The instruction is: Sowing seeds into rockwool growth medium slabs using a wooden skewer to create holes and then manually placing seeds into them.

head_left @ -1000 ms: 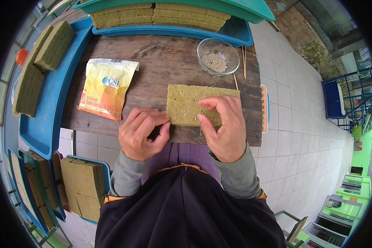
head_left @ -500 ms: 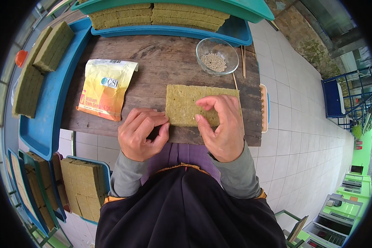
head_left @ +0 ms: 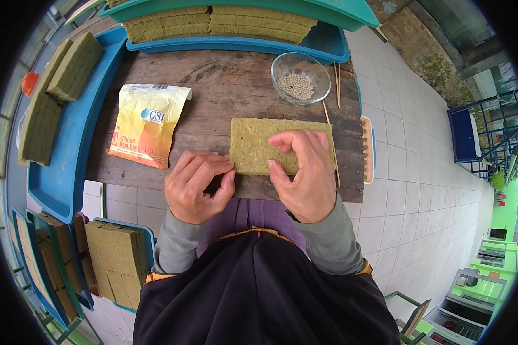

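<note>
A flat yellow-green slab of fibrous growing medium (head_left: 250, 135), scored into blocks and dotted with small holes, lies near the table's front edge. My left hand (head_left: 194, 187) is curled beside its near left corner, fingertips at the edge. Whatever its folded fingers may hold is hidden. Over the slab's right half is my right hand (head_left: 306, 175), thumb and forefinger apart, with nothing visible between them. Beyond the slab, a clear glass bowl (head_left: 301, 79) contains many small pale round seeds. To the left lies a yellow and orange seed packet (head_left: 149, 126).
Thin wooden sticks (head_left: 338, 86) lie right of the bowl. A blue tray (head_left: 77, 144) with slabs stands left; another blue tray (head_left: 224, 43) with stacked slabs is at the back, under a green tray (head_left: 305, 12). More slabs (head_left: 115, 259) sit low at the left.
My right hand has shifted slightly left over the slab, its thumb and forefinger still apart. My left hand stays at the corner.
</note>
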Demonstrator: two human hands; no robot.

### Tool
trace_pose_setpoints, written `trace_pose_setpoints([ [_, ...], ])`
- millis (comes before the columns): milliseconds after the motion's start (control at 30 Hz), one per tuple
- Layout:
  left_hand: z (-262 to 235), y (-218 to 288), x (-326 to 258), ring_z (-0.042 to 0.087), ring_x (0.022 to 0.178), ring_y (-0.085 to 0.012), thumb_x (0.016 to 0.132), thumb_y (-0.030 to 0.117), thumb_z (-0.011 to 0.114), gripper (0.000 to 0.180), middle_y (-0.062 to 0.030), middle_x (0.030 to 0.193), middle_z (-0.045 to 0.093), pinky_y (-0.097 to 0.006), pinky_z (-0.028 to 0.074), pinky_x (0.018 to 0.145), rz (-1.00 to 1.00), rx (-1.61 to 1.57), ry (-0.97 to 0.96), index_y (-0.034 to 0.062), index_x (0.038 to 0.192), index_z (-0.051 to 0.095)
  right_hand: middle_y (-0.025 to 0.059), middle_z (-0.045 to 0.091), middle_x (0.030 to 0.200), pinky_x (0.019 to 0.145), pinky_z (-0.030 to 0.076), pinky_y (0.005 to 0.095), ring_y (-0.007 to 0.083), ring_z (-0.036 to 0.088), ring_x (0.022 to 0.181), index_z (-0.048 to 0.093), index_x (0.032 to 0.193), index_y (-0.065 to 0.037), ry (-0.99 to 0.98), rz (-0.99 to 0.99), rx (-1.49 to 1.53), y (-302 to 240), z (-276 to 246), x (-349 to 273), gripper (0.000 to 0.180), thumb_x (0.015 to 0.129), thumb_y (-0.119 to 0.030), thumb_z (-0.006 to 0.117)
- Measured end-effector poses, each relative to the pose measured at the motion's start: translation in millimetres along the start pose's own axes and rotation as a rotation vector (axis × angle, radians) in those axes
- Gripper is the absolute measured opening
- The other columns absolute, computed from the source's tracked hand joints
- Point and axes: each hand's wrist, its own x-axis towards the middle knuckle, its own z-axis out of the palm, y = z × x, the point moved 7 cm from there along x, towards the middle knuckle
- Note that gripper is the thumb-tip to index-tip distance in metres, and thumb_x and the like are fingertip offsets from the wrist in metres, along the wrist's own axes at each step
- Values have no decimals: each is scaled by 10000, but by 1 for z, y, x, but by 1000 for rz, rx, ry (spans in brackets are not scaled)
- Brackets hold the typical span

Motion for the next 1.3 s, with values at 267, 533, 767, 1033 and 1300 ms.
trace_pose_setpoints([
  [267,0,-1,1,657,758,-242,647,-14,729,162,-69,812,702,-331,542,677,11,9,11,41,785,665,87,584,879,781,431,388,258,528,832,606,992,-44,66,-95,-38,-3,-54,16,220,781,-34,667],
  [533,-1,-1,0,662,757,-275,663,-34,711,137,-107,795,693,-349,528,703,-14,-8,-2,15,778,654,101,675,756,683,500,389,297,649,749,687,909,-103,-94,-11,-533,27,-54,88,84,848,-159,673],
  [767,1,-2,0,660,748,-273,674,-28,704,121,-110,788,690,-352,526,705,-24,-8,-5,14,778,656,106,704,820,764,526,420,303,668,839,720,888,-122,-427,126,-818,64,-10,133,94,831,-186,682],
  [1033,1,-1,1,658,745,-272,681,-25,705,118,-110,786,690,-352,525,710,-23,-7,-5,11,782,657,112,710,879,765,529,416,305,667,848,729,887,-121,-468,191,-847,65,-5,135,122,851,-152,616],
  [1300,0,-2,0,656,747,-277,681,-27,704,119,-110,791,689,-352,524,708,-25,-11,-4,13,781,652,87,604,720,647,478,410,279,601,715,714,870,-82,-117,-197,-307,5,-45,66,82,810,-131,686],
])
